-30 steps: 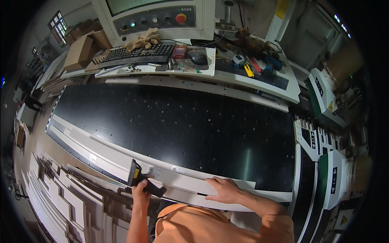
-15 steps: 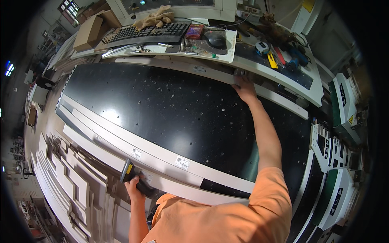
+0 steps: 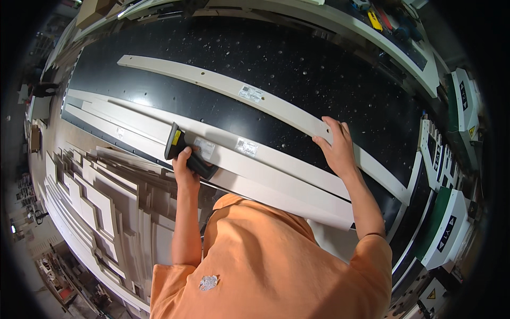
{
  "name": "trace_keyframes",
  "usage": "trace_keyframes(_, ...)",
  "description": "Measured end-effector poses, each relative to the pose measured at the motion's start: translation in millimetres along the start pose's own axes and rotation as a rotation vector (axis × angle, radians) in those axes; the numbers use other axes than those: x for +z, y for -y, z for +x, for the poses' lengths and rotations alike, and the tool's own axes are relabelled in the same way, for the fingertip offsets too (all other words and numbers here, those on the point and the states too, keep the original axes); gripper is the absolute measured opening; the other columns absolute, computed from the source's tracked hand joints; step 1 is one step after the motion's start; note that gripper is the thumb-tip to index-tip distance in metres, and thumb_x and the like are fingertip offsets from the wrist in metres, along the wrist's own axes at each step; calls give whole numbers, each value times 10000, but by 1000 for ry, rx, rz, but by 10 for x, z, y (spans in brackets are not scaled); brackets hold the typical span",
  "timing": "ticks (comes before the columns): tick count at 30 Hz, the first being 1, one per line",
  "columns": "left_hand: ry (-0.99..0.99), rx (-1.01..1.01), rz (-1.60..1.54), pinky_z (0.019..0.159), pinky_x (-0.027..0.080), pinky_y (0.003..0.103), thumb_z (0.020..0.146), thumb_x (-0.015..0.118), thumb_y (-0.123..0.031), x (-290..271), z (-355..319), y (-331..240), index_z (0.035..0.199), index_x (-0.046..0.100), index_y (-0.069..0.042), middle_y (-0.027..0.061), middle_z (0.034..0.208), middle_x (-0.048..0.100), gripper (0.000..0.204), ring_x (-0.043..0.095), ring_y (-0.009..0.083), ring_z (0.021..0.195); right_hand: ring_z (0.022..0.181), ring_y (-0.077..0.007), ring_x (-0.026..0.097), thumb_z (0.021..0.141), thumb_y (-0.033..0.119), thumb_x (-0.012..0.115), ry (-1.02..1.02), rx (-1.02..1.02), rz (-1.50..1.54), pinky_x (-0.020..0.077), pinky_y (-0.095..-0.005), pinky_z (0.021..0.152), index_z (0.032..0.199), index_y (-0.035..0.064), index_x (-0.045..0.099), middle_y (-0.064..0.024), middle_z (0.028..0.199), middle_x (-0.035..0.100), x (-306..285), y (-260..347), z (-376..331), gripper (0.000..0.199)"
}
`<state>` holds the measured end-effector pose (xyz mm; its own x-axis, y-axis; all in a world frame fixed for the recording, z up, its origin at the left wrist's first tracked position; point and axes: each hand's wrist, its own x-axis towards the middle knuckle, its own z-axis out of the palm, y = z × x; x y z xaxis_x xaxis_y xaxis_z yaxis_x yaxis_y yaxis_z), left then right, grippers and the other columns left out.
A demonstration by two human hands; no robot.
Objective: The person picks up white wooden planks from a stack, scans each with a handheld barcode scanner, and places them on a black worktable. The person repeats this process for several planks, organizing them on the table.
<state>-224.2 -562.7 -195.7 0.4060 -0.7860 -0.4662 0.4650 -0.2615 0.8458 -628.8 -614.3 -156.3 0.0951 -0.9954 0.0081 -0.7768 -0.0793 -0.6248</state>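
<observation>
Gripping scanner [image 3: 186, 151], right hand [image 3: 334, 151] on strip [image 3: 255, 95]

Sticker labels [image 3: 251, 94] — print too small

A woodworking workshop: a wide black machine bed [image 3: 319, 80] carries long pale cut panel strips [image 3: 276, 109], stacks of cut boards [image 3: 106, 202] stand near left, hand tools [image 3: 382, 18] lie far right.
</observation>
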Motion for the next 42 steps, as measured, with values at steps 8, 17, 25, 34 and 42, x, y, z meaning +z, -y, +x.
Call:
trace_keyframes(8, 167, 114, -252, 412, 393, 215, 867, 741, -380, -430, -18, 39, 1082, 655, -31, 81, 926, 704, 418, 465, 61, 474, 1025, -356, 574, 817, 95, 831, 6, -240, 110, 474, -459, 910, 1269, -16, 599, -171, 1209, 633, 267, 722, -884, 521)
trace_keyframes(17, 42, 142, -117, 877, 574, 375, 844, 721, -300, -791, -52, -45, 1148, 671, -50, 62, 1016, 698, 396, 668, 199, 953, 1472, -384, 329, 931, 301, 757, 350, -508, 251, 291, -483, 1219, 1520, -39, 364, -211, 1586, 337, 786, 810, -360, 785)
trace_keyframes(25, -71, 166, -100, 830, 546, 364, 850, 726, -282, -1045, 85, 117, 1101, 680, -15, 88, 989, 693, 369, 654, 216, 927, 1175, -297, 525, 799, 431, 855, 109, -646, -224, 459, -429, 1019, 1341, -3, 576, -130, 1243, 553, 1066, 454, 524, 748)
trace_keyframes(34, 83, 97, -20, 830, 541, 402, 926, 671, -467, -1145, 195, 112, 1067, 690, -58, 44, 982, 654, 433, 643, 220, 946, 1252, -326, 528, 932, 354, 710, -186, -216, -503, 432, -455, 1085, 1331, 27, 598, -121, 1309, 582, -216, -1021, 1408, 529)
trace_keyframes(42, -22, 118, -53, 835, 550, 392, 858, 734, -430, -976, 102, 56, 1008, 692, -48, 48, 956, 645, 412, 649, 223, 934, 1281, -409, 548, 868, 528, 757, -4, -142, -557, 428, -485, 1105, 1296, 8, 626, -225, 1280, 625, -168, -851, 2169, 686)
